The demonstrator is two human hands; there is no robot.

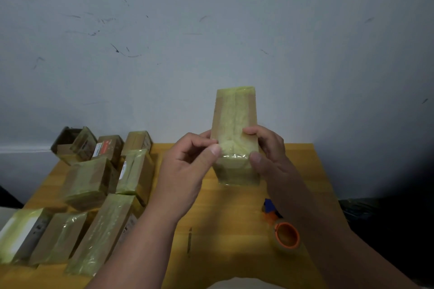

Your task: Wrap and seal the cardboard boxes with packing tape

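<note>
A narrow cardboard box [234, 114] covered in yellowish clear tape is held up above the wooden table [234, 230], its far end tilted away from me. My left hand [187, 171] grips its near left edge, with the thumb pressed on the tape near the corner. My right hand [267, 152] grips the near right edge, fingers curled over the top and thumb at the lower corner. A roll of clear packing tape [287, 236] with an orange core lies on the table just below my right forearm.
Several taped cardboard boxes [94, 183] are piled on the left side of the table. A blue and orange tool [270, 211] lies beside the tape roll. A scuffed grey wall stands behind the table. Dark floor lies to the right.
</note>
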